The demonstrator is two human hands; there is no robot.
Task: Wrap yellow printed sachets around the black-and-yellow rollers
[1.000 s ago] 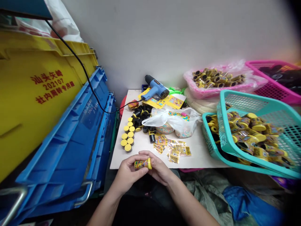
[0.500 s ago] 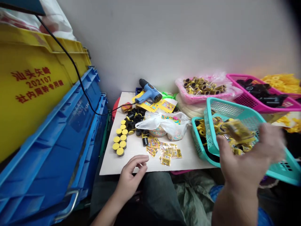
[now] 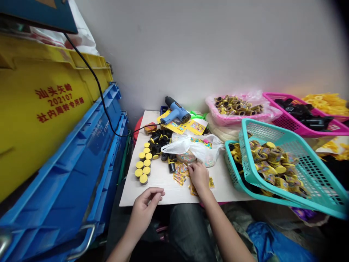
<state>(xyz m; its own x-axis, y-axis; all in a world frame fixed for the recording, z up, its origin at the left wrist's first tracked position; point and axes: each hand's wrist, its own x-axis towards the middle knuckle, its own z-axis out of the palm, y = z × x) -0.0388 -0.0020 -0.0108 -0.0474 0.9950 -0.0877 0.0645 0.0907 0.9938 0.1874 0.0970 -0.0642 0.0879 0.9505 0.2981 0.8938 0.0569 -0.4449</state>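
Observation:
My right hand (image 3: 200, 177) is over the yellow printed labels (image 3: 180, 174) on the table, its fingers bent together and fingertips down among them. Whether a label is pinched there is hidden. At the table's front edge, my left hand (image 3: 147, 205) hovers with loosely curled fingers, a gap to the thumb and nothing visible inside. Black pots with yellow lids (image 3: 143, 178) stand upright in short rows beyond it. More black pots (image 3: 160, 138) lie in a heap behind. To the right, a turquoise basket (image 3: 317, 171) holds pots wrapped in yellow printed film (image 3: 272, 160).
A blue heat gun (image 3: 177, 112) lies on yellow cards, its black cord running left. Behind the labels sits a white plastic bag with colourful beads (image 3: 207, 145). Pink baskets (image 3: 297, 118) stand at the back right. Blue and yellow crates (image 3: 60, 145) stack along the left.
My right hand has moved left from above the turquoise basket to the labels. The blurred yellow-wrapped piece by it is now gone from the air. My left hand has barely moved.

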